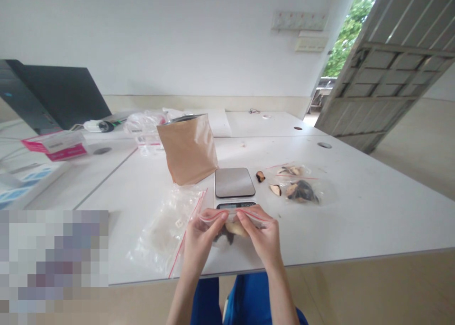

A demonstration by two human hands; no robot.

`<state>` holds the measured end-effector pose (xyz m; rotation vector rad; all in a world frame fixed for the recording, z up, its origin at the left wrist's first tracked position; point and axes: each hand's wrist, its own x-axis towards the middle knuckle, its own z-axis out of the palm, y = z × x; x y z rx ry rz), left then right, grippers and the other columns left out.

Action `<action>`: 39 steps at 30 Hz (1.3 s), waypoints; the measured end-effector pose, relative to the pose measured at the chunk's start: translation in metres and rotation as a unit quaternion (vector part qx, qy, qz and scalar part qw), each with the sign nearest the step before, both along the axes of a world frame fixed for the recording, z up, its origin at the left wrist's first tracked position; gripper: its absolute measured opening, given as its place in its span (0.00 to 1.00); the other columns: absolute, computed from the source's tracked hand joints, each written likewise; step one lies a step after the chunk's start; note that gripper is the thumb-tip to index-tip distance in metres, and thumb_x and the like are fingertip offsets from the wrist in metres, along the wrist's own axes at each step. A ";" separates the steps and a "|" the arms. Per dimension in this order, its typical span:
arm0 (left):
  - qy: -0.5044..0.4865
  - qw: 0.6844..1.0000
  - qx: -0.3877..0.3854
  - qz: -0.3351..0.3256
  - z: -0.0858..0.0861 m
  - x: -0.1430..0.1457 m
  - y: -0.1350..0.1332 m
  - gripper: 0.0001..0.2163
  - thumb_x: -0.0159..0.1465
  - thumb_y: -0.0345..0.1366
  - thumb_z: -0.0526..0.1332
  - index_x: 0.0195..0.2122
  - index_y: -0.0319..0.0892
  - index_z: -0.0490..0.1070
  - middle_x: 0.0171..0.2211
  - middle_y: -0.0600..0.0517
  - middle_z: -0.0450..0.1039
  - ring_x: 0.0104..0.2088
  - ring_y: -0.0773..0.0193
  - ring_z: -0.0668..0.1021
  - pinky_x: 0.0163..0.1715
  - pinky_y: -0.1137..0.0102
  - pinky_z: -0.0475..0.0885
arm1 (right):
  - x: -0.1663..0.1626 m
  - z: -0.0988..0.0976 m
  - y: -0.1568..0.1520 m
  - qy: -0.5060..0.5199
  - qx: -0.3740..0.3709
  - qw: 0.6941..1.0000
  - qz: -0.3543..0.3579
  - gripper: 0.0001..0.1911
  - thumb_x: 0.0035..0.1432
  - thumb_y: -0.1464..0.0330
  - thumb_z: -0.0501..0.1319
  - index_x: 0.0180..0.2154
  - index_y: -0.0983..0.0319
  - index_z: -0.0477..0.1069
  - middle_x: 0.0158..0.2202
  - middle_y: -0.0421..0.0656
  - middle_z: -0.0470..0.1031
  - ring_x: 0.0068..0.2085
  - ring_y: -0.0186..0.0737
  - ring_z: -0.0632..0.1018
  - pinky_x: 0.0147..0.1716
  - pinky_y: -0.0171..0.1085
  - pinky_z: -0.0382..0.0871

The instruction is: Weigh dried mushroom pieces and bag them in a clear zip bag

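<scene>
both hands at the near edge of the white counter (355, 211), pinching the red-lined top of a small clear zip bag (232, 225) between them. left hand (201, 239) with thumb and fingers closed on the left end of the seal, right hand (261, 235) closed the same way on the right end; each grip narrow, holding the bag. pale and dark pieces visible inside the bag, hanging just below the fingertips.

directly beyond the grip, nearly touching the bag: a small digital scale (234, 183) with a bare grey plate. left of the grip, flat on the counter: a pile of empty clear bags (167, 230). beyond and to the left: a brown paper pouch (188, 147), upright, open at the top. beyond and to the right: two loose pieces (260, 176), then filled zip bags (302, 191) lying flat
</scene>
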<state>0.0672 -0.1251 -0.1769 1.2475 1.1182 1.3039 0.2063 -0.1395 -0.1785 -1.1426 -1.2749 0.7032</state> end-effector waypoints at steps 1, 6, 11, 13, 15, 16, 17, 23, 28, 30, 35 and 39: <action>0.000 1.000 0.003 0.002 -0.001 0.000 0.000 0.13 0.52 0.44 0.65 0.28 0.37 0.76 0.25 0.49 0.76 0.27 0.65 0.75 0.27 0.74 0.69 | -0.002 -0.001 0.000 -0.003 0.005 1.000 -0.011 0.09 0.55 0.64 0.61 0.30 0.60 0.77 0.29 0.44 0.76 0.34 0.40 0.76 0.36 0.37 0.71; 0.017 0.998 0.048 0.023 -0.004 0.004 -0.003 0.11 0.56 0.42 0.63 0.29 0.38 0.74 0.27 0.50 0.74 0.30 0.64 0.75 0.31 0.73 0.69 | -0.012 -0.005 0.001 -0.021 0.046 0.996 -0.074 0.07 0.54 0.65 0.61 0.31 0.61 0.75 0.30 0.43 0.72 0.34 0.38 0.75 0.35 0.35 0.70; 0.011 0.997 0.070 0.032 -0.002 0.006 -0.002 0.10 0.56 0.41 0.63 0.29 0.38 0.73 0.27 0.50 0.73 0.30 0.64 0.74 0.31 0.73 0.68 | -0.012 -0.002 0.002 -0.010 0.028 0.998 -0.052 0.08 0.54 0.64 0.61 0.31 0.61 0.75 0.31 0.44 0.73 0.36 0.38 0.75 0.37 0.35 0.70; 0.010 0.997 0.070 0.028 -0.002 0.005 -0.001 0.10 0.56 0.42 0.63 0.29 0.38 0.73 0.27 0.49 0.74 0.31 0.63 0.75 0.31 0.73 0.68 | -0.010 -0.001 0.002 0.001 0.003 1.000 -0.022 0.09 0.54 0.63 0.61 0.33 0.61 0.76 0.33 0.45 0.74 0.38 0.40 0.76 0.39 0.37 0.70; 0.016 0.997 0.073 0.028 -0.002 0.003 -0.001 0.11 0.56 0.42 0.63 0.29 0.38 0.74 0.28 0.48 0.74 0.31 0.62 0.75 0.32 0.72 0.69 | -0.009 -0.001 0.003 0.020 -0.022 1.000 0.005 0.11 0.53 0.62 0.62 0.37 0.60 0.76 0.37 0.46 0.75 0.42 0.42 0.76 0.43 0.39 0.70; 0.021 0.996 0.078 0.029 -0.003 0.002 -0.001 0.11 0.56 0.42 0.63 0.29 0.38 0.74 0.28 0.48 0.74 0.32 0.62 0.75 0.33 0.71 0.69 | -0.008 -0.002 0.003 0.033 -0.033 0.999 0.016 0.13 0.52 0.62 0.63 0.39 0.60 0.76 0.39 0.46 0.75 0.43 0.43 0.76 0.44 0.39 0.70; 0.028 0.996 0.084 0.031 -0.003 0.002 -0.001 0.10 0.56 0.42 0.63 0.29 0.38 0.75 0.28 0.48 0.74 0.32 0.61 0.75 0.34 0.71 0.69 | -0.008 -0.003 0.003 0.047 -0.045 0.998 0.023 0.14 0.52 0.62 0.63 0.40 0.60 0.76 0.41 0.46 0.75 0.44 0.43 0.76 0.45 0.39 0.69; 0.048 0.995 0.084 0.032 -0.004 -0.001 -0.002 0.09 0.56 0.41 0.63 0.29 0.40 0.76 0.30 0.48 0.75 0.35 0.61 0.75 0.37 0.70 0.68 | -0.004 -0.005 0.006 0.020 -0.044 0.998 0.047 0.10 0.53 0.61 0.62 0.31 0.61 0.77 0.32 0.44 0.76 0.39 0.42 0.75 0.41 0.39 0.67; 0.037 0.996 0.074 0.024 -0.003 -0.001 -0.002 0.10 0.55 0.41 0.64 0.27 0.39 0.77 0.29 0.48 0.75 0.34 0.60 0.76 0.36 0.70 0.69 | -0.005 -0.001 0.004 -0.040 0.038 0.998 0.015 0.07 0.55 0.65 0.61 0.28 0.60 0.75 0.29 0.42 0.73 0.36 0.39 0.72 0.38 0.38 0.65; 0.032 0.997 0.067 0.027 -0.002 0.000 -0.003 0.10 0.55 0.41 0.64 0.26 0.39 0.76 0.28 0.48 0.75 0.33 0.61 0.76 0.35 0.70 0.69 | -0.007 0.000 0.003 -0.060 0.065 0.996 -0.006 0.06 0.55 0.67 0.61 0.28 0.59 0.74 0.28 0.41 0.73 0.36 0.39 0.71 0.38 0.38 0.64; 0.040 0.996 0.068 0.034 0.000 0.002 -0.004 0.10 0.56 0.42 0.63 0.27 0.38 0.75 0.28 0.48 0.75 0.33 0.61 0.76 0.34 0.71 0.69 | -0.009 0.001 0.001 -0.060 0.080 0.995 -0.021 0.06 0.56 0.68 0.60 0.27 0.60 0.72 0.28 0.41 0.72 0.35 0.38 0.71 0.38 0.37 0.64; 0.057 0.994 0.083 0.030 0.000 0.004 -0.004 0.10 0.57 0.41 0.62 0.28 0.38 0.73 0.27 0.49 0.74 0.32 0.63 0.75 0.34 0.71 0.69 | -0.007 -0.001 0.002 -0.054 0.067 0.996 -0.001 0.06 0.56 0.67 0.60 0.28 0.60 0.72 0.29 0.41 0.72 0.36 0.38 0.71 0.37 0.36 0.64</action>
